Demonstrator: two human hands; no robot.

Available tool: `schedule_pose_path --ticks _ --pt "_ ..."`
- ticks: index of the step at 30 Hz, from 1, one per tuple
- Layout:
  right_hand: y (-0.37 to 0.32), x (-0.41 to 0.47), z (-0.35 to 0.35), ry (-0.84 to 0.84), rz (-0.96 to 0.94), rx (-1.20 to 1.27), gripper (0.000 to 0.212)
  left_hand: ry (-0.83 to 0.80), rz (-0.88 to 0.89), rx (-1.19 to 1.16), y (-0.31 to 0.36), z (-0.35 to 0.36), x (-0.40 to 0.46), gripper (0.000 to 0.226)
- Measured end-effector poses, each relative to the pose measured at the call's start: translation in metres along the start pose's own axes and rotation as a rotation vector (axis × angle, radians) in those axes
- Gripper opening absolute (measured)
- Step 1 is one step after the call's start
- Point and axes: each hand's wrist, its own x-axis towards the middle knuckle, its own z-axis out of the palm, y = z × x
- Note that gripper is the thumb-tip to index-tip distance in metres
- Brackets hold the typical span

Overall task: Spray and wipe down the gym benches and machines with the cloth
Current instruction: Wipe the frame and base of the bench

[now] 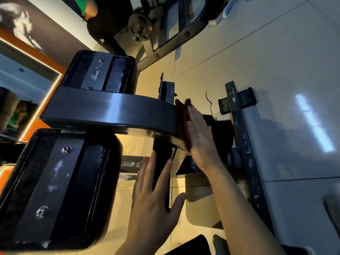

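— Head-worn, wide-angle, rolled sideways; looking down close under the machine frame [110, 109] and pads [62, 188].
— Facing where?
— Toward tiled floor [276, 61], hands near the lens. Single view only.

A person in black trousers [103, 32] stands beside a weight plate [139, 27] on pale floor tiles [276, 52].

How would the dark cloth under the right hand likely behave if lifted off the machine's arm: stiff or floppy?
Probably floppy: the dark cloth drapes and bunches past the end of the curved black arm, and a loose thread dangles above it. It looks thin, so likely light. The right hand presses it flat with straight fingers; without that pressure it might slide off the glossy metal.
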Motion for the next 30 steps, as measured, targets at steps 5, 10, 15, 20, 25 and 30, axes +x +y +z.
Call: schedule_pose_path --ticks 5,10,15,20,25,30 --pt "0.119 -0.006 -0.039 -0.034 0.338 -0.112 0.078 -0.035 -0.02 -0.006 0.0 0.0 0.001 0.084" --pt "0.149 -0.015 -0.043 -0.015 0.509 -0.057 0.059 -0.056 -0.036 0.005 0.001 -0.001 0.001 0.085" --pt "0.039 -0.01 -0.015 0.025 0.278 -0.027 0.061 -0.025 -0.018 -0.038 0.001 -0.001 0.001 0.083" --pt "-0.044 0.015 0.012 -0.085 -0.193 -0.236 0.063 -0.014 0.003 -0.017 0.0 -0.002 0.002 0.08" --pt "0.009 0.022 0.004 0.004 -0.027 -0.096 0.056 -0.022 -0.022 -0.031 0.003 -0.003 0.0 0.079" --pt "0.131 -0.005 -0.029 0.067 0.218 -0.091 0.068 -0.026 -0.043 -0.032 0.003 -0.004 -0.001 0.082"
